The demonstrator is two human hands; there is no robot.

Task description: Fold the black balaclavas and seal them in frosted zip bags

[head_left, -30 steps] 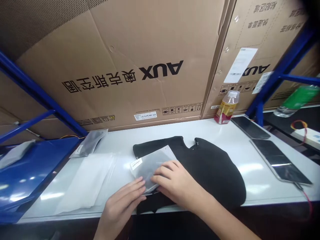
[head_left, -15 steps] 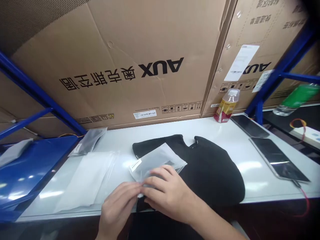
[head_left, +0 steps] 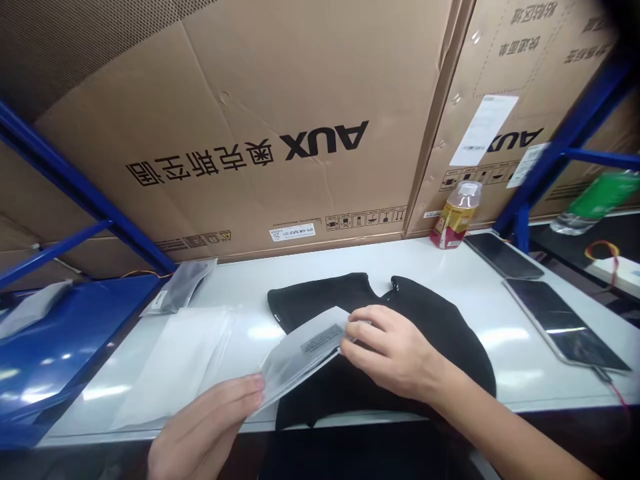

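Observation:
A frosted plastic bag (head_left: 300, 353) with a printed grey panel is stretched between my two hands. My left hand (head_left: 210, 423) grips its lower left end, fingers pressed together. The fingers of my right hand (head_left: 387, 347) are closed on its right end. Beneath it, a black fabric piece (head_left: 430, 333) with a notch in its far edge lies flat on the white table (head_left: 240, 273). More frosted plastic bags (head_left: 170, 360) lie flat to the left of my hands. Behind them is another clear bag (head_left: 185, 283) with a white label.
Large cardboard boxes (head_left: 300, 80) stand along the back, framed by blue metal posts (head_left: 75, 180). At the right are a drink bottle (head_left: 456, 215), a dark phone (head_left: 504, 255) and another phone with a red cable (head_left: 565, 323). A green-labelled bottle (head_left: 597, 200) stands beyond the post.
My hands were close together at the bag's near edge; now they are apart. My right hand has moved right to the bag's other end, and the bag is tilted, showing its printed panel.

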